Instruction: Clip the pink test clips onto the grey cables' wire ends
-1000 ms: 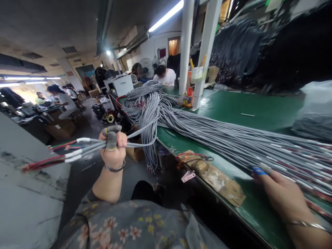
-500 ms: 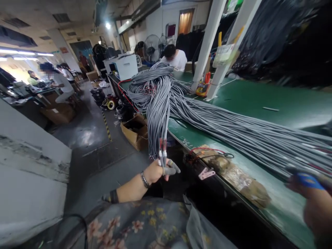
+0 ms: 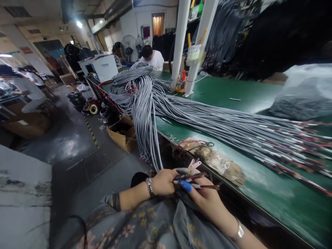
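Observation:
My left hand (image 3: 164,182) is closed around a few grey cables (image 3: 157,152) that hang off the table edge from a big looped bundle (image 3: 145,91). Dark and red stripped wire ends (image 3: 198,175) stick out of my grip to the right. My right hand (image 3: 204,193), with blue tape on its thumb, pinches these ends right beside my left fingers. Grey finger covers show on my left hand. Farther right, the long bundle's white-and-red ends (image 3: 282,145) lie spread on the table.
Along the near edge of the green table (image 3: 275,197) are a taped brown package (image 3: 220,162) and a pink clip (image 3: 195,164). An opened cardboard box (image 3: 120,135) stands on the floor. White posts (image 3: 178,45) rise from the table; a person (image 3: 155,58) sits behind it.
My right hand has come from the bundle on the right to meet my left hand at the cable ends. The held cables now reach lower, and the view has turned right.

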`<state>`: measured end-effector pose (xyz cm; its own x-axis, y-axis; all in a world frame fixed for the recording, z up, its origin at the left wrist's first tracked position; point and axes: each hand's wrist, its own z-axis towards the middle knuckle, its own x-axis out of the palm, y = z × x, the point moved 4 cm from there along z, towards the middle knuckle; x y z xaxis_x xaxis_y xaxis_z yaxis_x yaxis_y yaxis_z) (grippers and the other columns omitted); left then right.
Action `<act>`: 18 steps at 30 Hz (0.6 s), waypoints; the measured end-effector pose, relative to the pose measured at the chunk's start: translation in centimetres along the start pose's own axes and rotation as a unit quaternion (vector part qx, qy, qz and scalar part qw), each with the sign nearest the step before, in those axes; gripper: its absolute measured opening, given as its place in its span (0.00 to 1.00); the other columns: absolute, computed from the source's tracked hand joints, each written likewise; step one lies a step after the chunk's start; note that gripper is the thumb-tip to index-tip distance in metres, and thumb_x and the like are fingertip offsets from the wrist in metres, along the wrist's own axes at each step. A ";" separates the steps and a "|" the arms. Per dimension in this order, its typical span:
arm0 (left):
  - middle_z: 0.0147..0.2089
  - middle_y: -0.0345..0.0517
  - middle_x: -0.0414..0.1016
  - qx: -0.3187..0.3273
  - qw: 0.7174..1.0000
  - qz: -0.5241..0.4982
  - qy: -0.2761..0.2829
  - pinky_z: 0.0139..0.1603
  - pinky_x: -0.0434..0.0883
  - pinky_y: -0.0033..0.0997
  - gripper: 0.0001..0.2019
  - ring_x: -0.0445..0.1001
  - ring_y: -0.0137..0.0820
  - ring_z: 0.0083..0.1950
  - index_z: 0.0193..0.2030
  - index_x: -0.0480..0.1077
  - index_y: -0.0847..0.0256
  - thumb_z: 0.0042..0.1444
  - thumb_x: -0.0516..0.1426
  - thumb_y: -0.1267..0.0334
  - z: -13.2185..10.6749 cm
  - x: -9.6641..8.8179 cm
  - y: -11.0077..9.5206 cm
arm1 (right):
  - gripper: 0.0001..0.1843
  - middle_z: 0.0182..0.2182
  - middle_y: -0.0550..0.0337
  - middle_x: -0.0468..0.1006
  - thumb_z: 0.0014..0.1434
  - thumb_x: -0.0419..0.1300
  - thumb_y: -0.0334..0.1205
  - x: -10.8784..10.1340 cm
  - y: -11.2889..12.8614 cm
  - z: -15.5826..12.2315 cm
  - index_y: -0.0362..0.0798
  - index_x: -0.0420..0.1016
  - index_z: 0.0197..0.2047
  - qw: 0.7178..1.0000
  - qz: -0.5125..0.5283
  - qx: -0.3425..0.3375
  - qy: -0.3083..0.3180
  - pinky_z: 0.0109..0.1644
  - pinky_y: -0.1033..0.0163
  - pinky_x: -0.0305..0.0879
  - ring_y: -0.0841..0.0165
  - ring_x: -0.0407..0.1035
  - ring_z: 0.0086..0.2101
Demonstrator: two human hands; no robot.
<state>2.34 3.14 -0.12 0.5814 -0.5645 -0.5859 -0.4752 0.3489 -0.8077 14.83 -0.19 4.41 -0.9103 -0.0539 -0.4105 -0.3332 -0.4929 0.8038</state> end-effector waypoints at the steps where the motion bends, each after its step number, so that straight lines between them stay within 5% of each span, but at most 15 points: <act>1: 0.44 0.43 0.77 0.019 1.000 0.022 0.005 0.45 0.68 0.32 0.18 0.74 0.36 0.44 0.53 0.69 0.58 0.54 0.56 0.63 -0.3 -0.1 0.1 | 0.13 0.35 0.53 0.79 0.62 0.53 0.44 0.2 -0.1 -0.2 0.49 0.77 0.42 1.000 0.000 -0.009 0.003 0.41 0.59 0.73 0.63 0.74 0.37; 6: 0.38 0.49 0.77 0.121 0.984 0.122 0.043 0.42 0.68 0.31 0.15 0.74 0.37 0.38 0.48 0.68 0.61 0.56 0.55 0.58 -1.5 0.0 1.8 | 0.13 0.34 0.54 0.80 0.62 0.54 0.43 0.8 -1.1 -1.7 0.51 0.77 0.44 0.997 -0.047 -0.054 -0.033 0.40 0.59 0.74 0.62 0.76 0.34; 10: 0.32 0.52 0.75 0.188 0.980 0.060 0.030 0.40 0.68 0.33 0.21 0.73 0.36 0.34 0.41 0.70 0.63 0.61 0.47 0.48 -1.9 0.0 2.2 | 0.13 0.36 0.55 0.81 0.62 0.54 0.40 0.9 -1.3 -2.4 0.52 0.75 0.47 0.994 -0.064 -0.086 -0.038 0.41 0.59 0.74 0.63 0.76 0.34; 13: 0.32 0.52 0.75 0.160 0.985 -0.060 -0.007 0.43 0.69 0.33 0.27 0.73 0.36 0.37 0.41 0.72 0.63 0.61 0.44 0.42 -2.5 -0.5 1.7 | 0.16 0.40 0.54 0.79 0.63 0.52 0.40 0.6 -0.9 -2.6 0.52 0.71 0.53 0.993 -0.076 -0.086 -0.021 0.44 0.59 0.73 0.62 0.75 0.39; 16: 0.38 0.53 0.76 0.099 0.969 -0.201 -0.104 0.44 0.70 0.34 0.27 0.74 0.35 0.41 0.48 0.72 0.63 0.61 0.45 0.42 -4.0 -1.4 1.4 | 0.16 0.41 0.52 0.78 0.64 0.50 0.42 0.3 -0.9 -2.6 0.51 0.70 0.52 0.996 -0.075 -0.044 0.025 0.43 0.60 0.73 0.62 0.75 0.41; 18: 0.37 0.52 0.75 0.075 0.945 -0.276 -0.159 0.36 0.71 0.30 0.27 0.74 0.30 0.33 0.51 0.70 0.64 0.61 0.46 0.43 -5.3 -1.8 1.5 | 0.13 0.37 0.54 0.78 0.64 0.50 0.42 0.6 -1.1 -2.3 0.51 0.73 0.47 0.996 -0.053 -0.020 0.072 0.39 0.62 0.73 0.64 0.74 0.36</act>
<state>-2.93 0.72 0.07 0.8942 -0.4455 -0.0431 0.0435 0.1823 -0.9823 15.20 -1.68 2.33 -0.8250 -0.1235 -0.5515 -0.4123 -0.5359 0.7367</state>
